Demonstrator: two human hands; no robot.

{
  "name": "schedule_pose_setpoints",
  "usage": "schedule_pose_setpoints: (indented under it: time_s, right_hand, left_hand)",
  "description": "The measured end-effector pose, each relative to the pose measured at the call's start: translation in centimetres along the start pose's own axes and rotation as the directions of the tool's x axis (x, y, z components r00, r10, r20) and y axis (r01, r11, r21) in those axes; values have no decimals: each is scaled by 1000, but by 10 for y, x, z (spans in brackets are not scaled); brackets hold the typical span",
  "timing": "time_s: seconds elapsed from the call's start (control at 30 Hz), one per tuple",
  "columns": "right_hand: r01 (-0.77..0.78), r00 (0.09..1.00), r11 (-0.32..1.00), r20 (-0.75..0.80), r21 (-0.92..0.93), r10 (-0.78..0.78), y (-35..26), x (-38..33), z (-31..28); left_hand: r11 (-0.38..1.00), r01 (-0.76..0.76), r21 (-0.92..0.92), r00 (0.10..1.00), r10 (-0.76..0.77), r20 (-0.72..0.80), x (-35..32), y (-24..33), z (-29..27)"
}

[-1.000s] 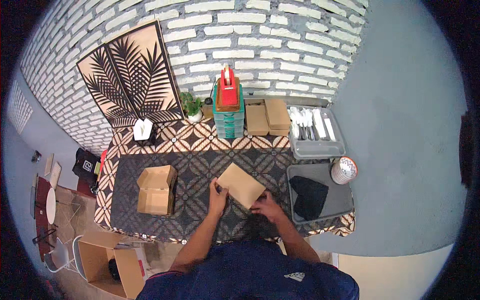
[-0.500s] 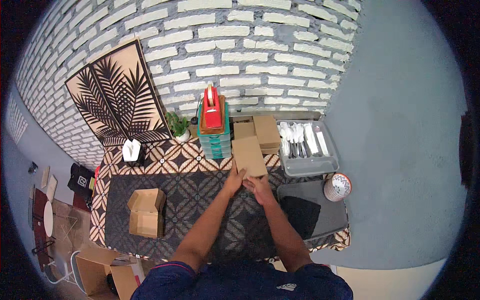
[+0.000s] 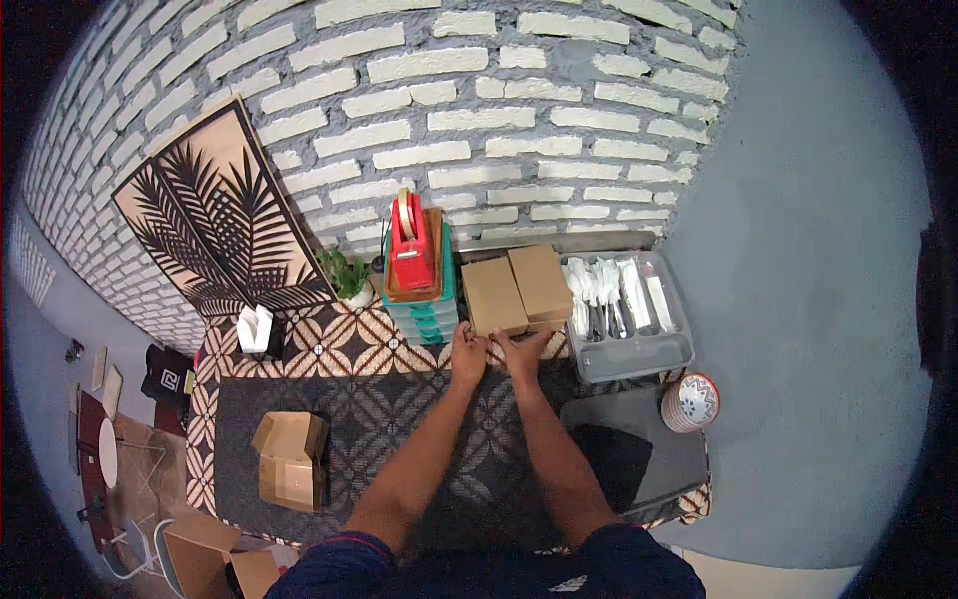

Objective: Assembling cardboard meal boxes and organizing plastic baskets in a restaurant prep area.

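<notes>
A brown cardboard box [image 3: 493,297] lies at the back of the table, side by side with another brown box [image 3: 541,284]. My left hand [image 3: 467,356] grips the near left corner of the first box, fingers bent at its side. At the same box's near edge, my right hand [image 3: 523,355] holds the right part of the front, with its fingers partly hidden. Off to the left stands an opened cardboard food box [image 3: 291,461], its lid folded back.
Left of the boxes is a teal drawer unit [image 3: 420,317] topped by a red tape dispenser [image 3: 411,250]. A grey cutlery tray [image 3: 631,356] sits to their right. Stacked patterned bowls [image 3: 691,402], a dark tray [image 3: 664,464], a potted plant [image 3: 345,277] and a palm-leaf panel [image 3: 225,215] surround the workspace.
Both hands have moved away from me with the cardboard box. It has gone from a nearer spot in front of the other boxes to beside them. The view has shifted slightly.
</notes>
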State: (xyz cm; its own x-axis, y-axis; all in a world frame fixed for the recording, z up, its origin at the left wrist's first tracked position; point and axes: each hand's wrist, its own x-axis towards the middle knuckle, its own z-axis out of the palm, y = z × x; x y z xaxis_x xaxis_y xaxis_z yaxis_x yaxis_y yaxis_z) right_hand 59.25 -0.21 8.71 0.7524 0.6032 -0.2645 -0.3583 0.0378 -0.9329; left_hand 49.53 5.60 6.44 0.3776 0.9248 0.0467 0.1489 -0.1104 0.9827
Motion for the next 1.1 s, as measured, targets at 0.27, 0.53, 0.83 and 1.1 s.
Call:
schedule_pose_setpoints:
  time_s: [0.27,0.53,0.83,1.1]
  right_hand:
    - [550,670,357,143,-755,-729,-22,55,-74]
    - [510,764,360,219,-781,-607,-23,45,-73]
    - [568,757,607,64,-555,-650,9,-46,-85]
    - [488,872,641,305,-592,-383,77,-279,-126]
  left_hand:
    - [990,63,-126,995,-73,-73,18,-28,31]
    - [945,287,-155,923,-316,-218,30,-10,62]
    - [724,432,-538,900,-306,311,-67,16,-5]
    - [904,-200,377,957,262,-120,-243,55,-244]
